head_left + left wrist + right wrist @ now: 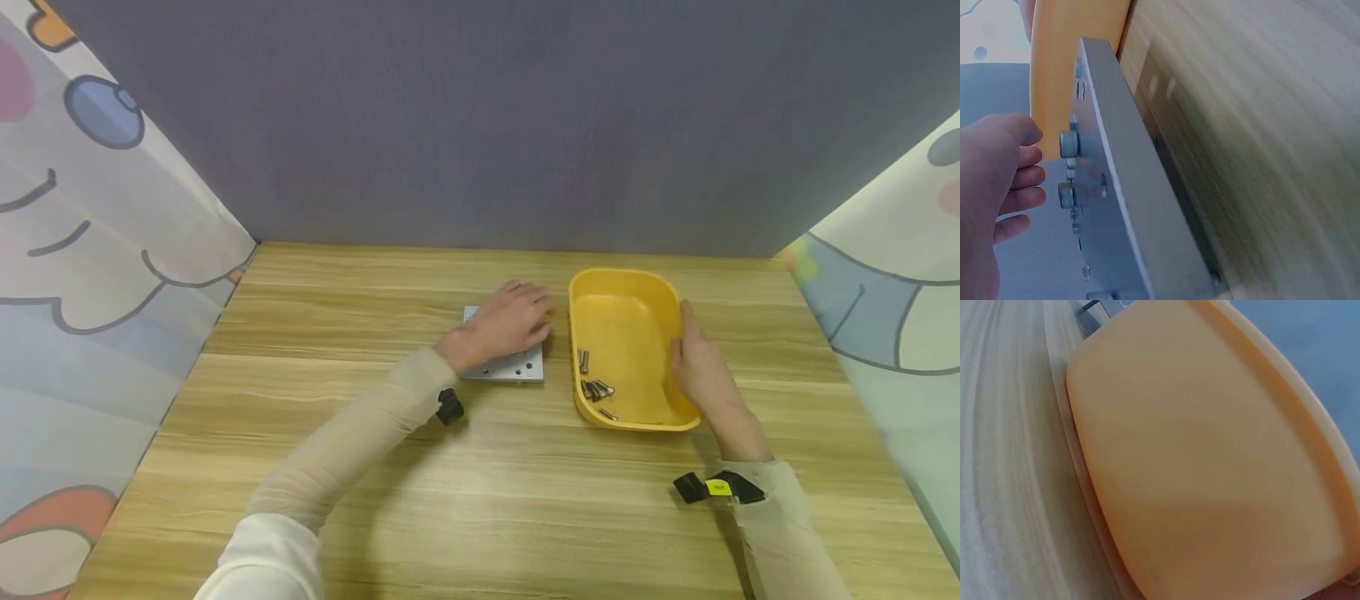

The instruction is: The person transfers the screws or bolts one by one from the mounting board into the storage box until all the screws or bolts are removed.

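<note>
A silver metal plate (513, 367) with holes lies on the table. In the left wrist view, several socket-head screws (1069, 144) stand up from its face. Over the plate is my left hand (510, 321), its fingers loosely bent and nothing visible between them. To the right of the plate stands a yellow plastic bin (633, 333), with several loose metal screws (596, 390) gathered along its left side. My right hand (705, 371) holds the bin's right wall, thumb at the rim and fingers along the outside. The right wrist view shows mostly the bin's outer wall, hiding most of that hand.
The wood-grain table (480, 500) extends around the plate and bin. A dark grey panel (510, 125) rises at its back edge. Cartoon-printed curtains (112, 217) hang at both sides. Each wrist wears a small black camera (450, 407).
</note>
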Demonstrator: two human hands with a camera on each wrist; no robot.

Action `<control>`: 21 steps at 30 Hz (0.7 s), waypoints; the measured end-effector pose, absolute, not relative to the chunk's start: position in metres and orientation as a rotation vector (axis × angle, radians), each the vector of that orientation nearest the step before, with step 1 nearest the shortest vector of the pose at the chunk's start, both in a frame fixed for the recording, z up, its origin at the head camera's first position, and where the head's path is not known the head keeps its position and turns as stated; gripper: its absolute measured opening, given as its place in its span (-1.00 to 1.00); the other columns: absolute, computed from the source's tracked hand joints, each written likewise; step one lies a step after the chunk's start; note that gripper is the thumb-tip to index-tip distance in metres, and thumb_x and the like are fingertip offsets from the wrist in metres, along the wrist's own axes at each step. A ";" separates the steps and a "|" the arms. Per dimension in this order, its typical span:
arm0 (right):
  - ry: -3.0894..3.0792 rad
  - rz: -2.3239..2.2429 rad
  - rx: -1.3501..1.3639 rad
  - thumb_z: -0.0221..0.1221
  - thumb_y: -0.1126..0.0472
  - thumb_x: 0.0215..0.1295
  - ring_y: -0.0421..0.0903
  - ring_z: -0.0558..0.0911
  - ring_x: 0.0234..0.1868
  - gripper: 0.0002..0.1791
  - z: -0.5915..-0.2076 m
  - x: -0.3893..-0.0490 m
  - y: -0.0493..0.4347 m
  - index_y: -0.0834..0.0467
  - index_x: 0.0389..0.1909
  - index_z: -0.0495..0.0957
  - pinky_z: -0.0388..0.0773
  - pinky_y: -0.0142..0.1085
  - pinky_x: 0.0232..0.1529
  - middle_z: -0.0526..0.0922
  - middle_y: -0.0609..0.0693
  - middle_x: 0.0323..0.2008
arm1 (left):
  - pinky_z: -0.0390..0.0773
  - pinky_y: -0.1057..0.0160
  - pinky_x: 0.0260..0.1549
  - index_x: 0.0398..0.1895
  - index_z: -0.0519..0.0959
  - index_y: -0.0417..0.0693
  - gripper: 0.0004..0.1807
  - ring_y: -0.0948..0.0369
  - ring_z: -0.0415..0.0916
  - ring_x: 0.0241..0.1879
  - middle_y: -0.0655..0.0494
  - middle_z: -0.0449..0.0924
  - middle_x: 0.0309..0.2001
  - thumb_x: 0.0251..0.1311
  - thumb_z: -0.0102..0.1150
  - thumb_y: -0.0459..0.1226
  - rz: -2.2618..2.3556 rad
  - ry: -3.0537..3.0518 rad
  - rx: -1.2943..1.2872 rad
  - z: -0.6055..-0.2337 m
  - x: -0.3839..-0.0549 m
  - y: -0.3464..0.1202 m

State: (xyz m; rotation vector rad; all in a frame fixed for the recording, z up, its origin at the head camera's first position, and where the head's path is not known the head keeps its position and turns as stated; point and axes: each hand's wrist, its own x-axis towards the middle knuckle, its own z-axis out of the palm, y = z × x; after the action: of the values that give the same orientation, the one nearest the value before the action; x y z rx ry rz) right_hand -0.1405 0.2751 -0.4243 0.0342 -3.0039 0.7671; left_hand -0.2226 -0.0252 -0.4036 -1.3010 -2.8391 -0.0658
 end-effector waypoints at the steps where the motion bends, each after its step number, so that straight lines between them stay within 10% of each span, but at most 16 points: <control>1: -3.003 0.767 0.035 -0.15 0.40 0.56 0.65 0.44 0.13 -0.32 -0.424 -0.140 0.275 0.51 0.55 -0.17 0.43 0.42 0.15 0.29 0.74 0.23 | 0.24 -0.01 0.52 0.27 0.56 0.00 -0.60 0.06 0.40 0.41 0.03 0.54 0.34 0.52 0.07 -0.04 -0.067 -2.842 -1.295 -0.404 -0.223 -0.026; 21: -3.001 0.765 0.033 -0.16 0.39 0.55 0.67 0.48 0.06 -0.33 -0.424 -0.140 0.276 0.50 0.55 -0.16 0.45 0.44 0.09 0.32 0.75 0.19 | 0.31 -0.01 0.48 0.14 0.64 0.04 -0.67 0.11 0.53 0.26 0.12 0.65 0.15 0.51 0.06 -0.04 -0.099 -2.888 -1.190 -0.414 -0.230 -0.043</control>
State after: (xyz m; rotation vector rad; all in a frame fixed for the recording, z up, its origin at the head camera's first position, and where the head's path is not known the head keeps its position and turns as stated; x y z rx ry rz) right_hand -0.1401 0.2759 -0.4243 0.0330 -3.0007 0.7650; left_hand -0.2304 -0.0427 -0.4137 -1.1901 -2.8882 -0.0991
